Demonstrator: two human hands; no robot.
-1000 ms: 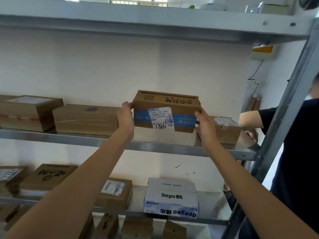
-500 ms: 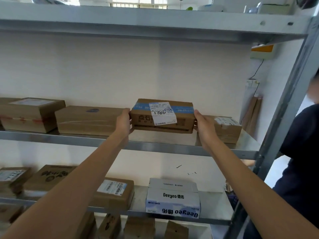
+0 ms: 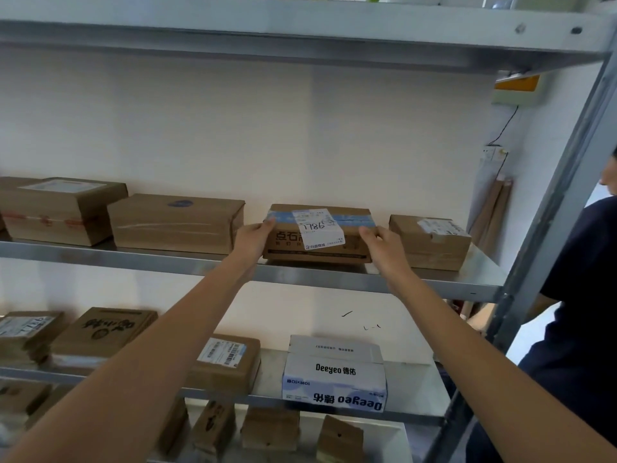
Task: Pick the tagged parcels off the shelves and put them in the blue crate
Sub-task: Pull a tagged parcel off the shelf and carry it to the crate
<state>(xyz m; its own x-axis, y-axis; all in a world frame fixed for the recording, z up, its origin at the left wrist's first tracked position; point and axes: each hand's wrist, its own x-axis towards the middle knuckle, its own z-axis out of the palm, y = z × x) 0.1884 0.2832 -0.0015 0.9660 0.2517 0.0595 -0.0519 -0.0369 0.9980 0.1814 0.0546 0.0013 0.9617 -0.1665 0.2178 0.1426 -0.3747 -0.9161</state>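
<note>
Both hands grip one cardboard parcel by its ends on the middle shelf | left hand, right hand | blue tape, white label handwritten "7786" upside down | lower shelf: white box printed "Deeyeo".

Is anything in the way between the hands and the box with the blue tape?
No. The left hand and the right hand are already on the two ends of the box with the blue tape, which sits on the metal shelf. The neighbouring boxes stand clear of it. The blue crate is out of view.
</note>
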